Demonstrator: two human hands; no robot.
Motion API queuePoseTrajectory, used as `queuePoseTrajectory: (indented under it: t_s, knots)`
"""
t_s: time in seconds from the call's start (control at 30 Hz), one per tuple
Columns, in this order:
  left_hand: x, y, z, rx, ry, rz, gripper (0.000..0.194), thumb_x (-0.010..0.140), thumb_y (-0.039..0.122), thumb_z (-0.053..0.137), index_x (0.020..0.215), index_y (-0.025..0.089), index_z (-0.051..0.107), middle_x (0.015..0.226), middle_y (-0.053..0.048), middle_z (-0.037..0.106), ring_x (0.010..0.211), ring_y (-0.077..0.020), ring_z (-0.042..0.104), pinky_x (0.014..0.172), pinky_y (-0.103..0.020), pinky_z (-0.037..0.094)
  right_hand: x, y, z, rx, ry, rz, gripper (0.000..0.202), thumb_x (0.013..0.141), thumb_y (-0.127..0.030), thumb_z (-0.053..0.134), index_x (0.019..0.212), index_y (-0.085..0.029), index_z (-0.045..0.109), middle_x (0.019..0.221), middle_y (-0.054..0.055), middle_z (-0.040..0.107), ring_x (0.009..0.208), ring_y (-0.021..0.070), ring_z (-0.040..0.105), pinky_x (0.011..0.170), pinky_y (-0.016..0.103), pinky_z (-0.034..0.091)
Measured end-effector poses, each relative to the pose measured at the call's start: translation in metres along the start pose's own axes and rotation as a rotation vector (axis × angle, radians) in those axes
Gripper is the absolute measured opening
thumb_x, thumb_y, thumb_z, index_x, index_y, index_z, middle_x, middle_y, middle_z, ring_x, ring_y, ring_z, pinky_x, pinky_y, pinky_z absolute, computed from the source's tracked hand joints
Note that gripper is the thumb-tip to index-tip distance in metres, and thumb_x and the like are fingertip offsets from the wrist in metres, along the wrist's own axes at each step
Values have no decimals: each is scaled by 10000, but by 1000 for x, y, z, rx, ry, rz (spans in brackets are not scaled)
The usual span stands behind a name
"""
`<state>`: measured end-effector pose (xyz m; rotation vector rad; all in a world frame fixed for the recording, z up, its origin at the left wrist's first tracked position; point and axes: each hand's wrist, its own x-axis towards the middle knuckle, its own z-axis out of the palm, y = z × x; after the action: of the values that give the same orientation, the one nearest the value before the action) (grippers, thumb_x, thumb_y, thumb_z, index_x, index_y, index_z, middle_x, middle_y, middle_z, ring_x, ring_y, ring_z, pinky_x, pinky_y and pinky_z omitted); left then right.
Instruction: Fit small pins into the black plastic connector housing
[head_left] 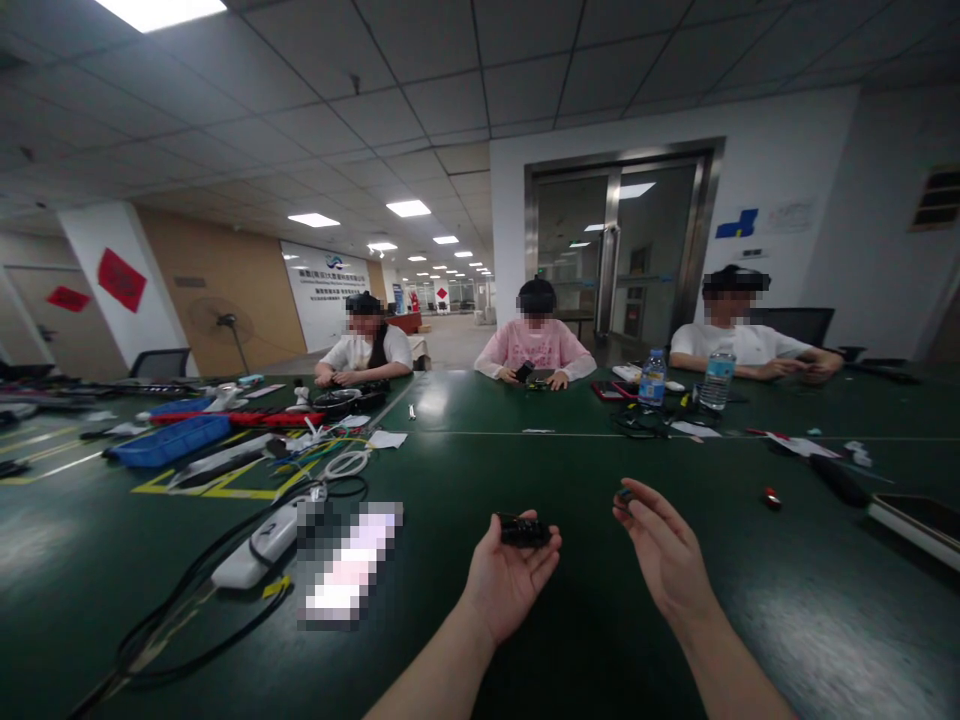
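Note:
My left hand (514,575) is palm up above the green table, its fingers curled round a small black cylindrical object (525,531). What kind of thing this is I cannot make out. To its right, my right hand (664,550) is raised with thumb and fingertips pinched together on a tiny dark piece (622,496), too small to name. The two hands are apart, and so are the things in them.
On the left lie a white power strip (259,545) with black cables, a blurred bright rectangle (356,560) and a blue tray (174,440). A small red item (771,497) sits at right, near a notebook-like block (919,525). Three people sit opposite, beyond water bottles (652,378).

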<state>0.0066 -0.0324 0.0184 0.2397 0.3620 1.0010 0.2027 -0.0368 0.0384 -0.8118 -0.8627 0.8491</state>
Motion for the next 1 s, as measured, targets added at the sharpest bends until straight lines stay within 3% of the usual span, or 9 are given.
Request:
queuePoseTrajectory:
  t_s: [1.0]
  knots:
    - [-3, -1, 4, -5, -48, -1, 508, 891, 430, 410, 1295, 133, 326, 1200, -235, 503, 978, -286, 617, 838, -364, 453, -3, 0, 3, 24, -27, 82, 297, 656, -351, 726, 938, -271, 680, 953, 18, 660, 945, 233, 591, 825, 376, 471]
